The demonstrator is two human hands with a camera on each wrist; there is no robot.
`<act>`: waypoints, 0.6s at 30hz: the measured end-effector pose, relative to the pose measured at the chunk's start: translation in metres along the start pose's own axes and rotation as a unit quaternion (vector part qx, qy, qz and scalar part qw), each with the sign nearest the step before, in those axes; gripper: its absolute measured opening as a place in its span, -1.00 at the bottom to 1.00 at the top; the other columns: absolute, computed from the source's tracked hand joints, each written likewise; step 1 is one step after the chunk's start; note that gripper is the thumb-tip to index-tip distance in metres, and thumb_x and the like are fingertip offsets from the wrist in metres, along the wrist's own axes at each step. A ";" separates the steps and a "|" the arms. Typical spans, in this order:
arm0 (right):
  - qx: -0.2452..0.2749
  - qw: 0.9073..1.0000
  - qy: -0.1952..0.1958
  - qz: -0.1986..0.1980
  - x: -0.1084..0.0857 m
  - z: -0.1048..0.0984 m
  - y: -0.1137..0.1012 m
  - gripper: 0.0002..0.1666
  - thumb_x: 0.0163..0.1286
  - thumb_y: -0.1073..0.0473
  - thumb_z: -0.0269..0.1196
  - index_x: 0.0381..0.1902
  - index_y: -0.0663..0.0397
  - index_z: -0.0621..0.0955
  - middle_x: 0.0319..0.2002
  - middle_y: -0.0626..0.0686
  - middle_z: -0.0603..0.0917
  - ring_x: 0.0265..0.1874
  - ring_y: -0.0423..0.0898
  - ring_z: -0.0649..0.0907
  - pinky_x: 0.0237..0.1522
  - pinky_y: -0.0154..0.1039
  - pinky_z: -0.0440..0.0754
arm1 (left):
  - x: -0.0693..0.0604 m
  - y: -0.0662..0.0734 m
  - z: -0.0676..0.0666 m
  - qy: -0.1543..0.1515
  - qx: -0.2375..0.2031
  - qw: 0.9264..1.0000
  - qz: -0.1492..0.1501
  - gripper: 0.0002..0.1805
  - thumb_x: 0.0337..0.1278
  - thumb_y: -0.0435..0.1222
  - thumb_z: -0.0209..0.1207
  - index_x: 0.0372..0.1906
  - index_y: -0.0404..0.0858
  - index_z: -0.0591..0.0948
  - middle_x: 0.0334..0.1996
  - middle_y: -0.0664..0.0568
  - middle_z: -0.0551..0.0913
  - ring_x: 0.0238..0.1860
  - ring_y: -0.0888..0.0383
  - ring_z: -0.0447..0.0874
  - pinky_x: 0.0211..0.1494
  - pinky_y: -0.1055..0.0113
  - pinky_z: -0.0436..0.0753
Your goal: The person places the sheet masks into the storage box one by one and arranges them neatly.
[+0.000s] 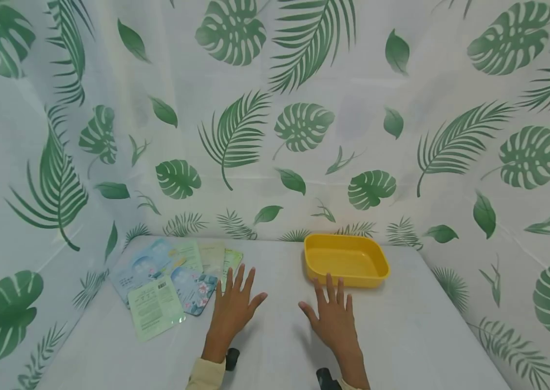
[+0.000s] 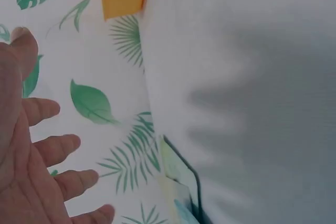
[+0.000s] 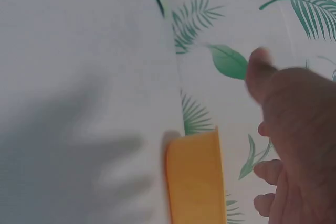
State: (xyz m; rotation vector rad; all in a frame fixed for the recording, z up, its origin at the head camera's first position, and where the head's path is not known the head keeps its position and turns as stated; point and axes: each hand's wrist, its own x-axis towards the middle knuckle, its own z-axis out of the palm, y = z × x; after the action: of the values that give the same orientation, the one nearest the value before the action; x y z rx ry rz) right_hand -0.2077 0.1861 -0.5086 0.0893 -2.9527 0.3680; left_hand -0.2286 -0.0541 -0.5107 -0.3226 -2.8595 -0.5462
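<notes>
Both hands hover over the white table with fingers spread and nothing held. In the head view my left hand (image 1: 233, 309) is just right of a group of flat sachets, nearest to a blue flowered packet (image 1: 188, 290). A pale green packet (image 1: 156, 307) lies at the front of that group, overlapping others behind it. My right hand (image 1: 334, 322) is in front of a yellow rectangular tray (image 1: 345, 257), its fingertips overlapping the near rim in view. The left wrist view shows the left palm (image 2: 31, 150); the right wrist view shows the right hand (image 3: 299, 140) above the tray's side (image 3: 195, 179).
More sachets (image 1: 153, 254) lie overlapped at the back left of the table (image 1: 275, 336). A white curtain with green leaf prints (image 1: 304, 127) rises behind the table and along both sides. A dark wrist device (image 1: 232, 358) sits at the left wrist.
</notes>
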 end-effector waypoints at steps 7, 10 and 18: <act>-0.004 1.000 0.029 0.007 -0.002 0.002 0.008 -0.23 0.34 -0.15 0.26 0.36 0.16 0.40 0.38 0.35 0.35 0.35 0.36 0.36 0.13 0.35 0.45 | -0.008 -0.017 0.003 0.026 0.005 1.000 -0.003 -0.33 0.33 0.08 0.07 0.38 -0.23 0.38 0.35 -0.25 0.41 0.29 -0.25 0.45 0.08 -0.19 0.56; 0.011 0.999 0.041 0.015 -0.003 0.004 0.013 -0.29 0.34 -0.09 0.27 0.31 0.19 0.45 0.29 0.36 0.45 0.24 0.34 0.48 -0.03 0.27 0.58 | -0.013 -0.028 0.003 0.042 -0.011 0.999 -0.015 -0.43 0.31 0.01 0.14 0.27 -0.25 0.49 0.24 -0.23 0.52 0.18 -0.20 0.56 0.01 -0.13 0.61; 0.090 0.991 0.028 0.093 -0.007 0.007 0.040 -0.37 0.38 0.01 0.24 0.28 0.25 0.43 0.21 0.37 0.49 0.15 0.36 0.53 -0.01 0.25 0.58 | -0.040 -0.061 0.000 0.010 -0.152 0.983 -0.098 -0.68 0.33 -0.15 0.16 0.05 -0.23 0.62 0.12 -0.13 0.60 0.20 -0.17 0.54 0.16 -0.11 0.54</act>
State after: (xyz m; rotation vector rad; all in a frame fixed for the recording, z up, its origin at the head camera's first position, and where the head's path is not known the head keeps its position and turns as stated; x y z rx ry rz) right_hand -0.2051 0.2238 -0.5262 -0.1734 -2.8737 0.6508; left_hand -0.2060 -0.1166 -0.5414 -0.0789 -2.8008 -1.0230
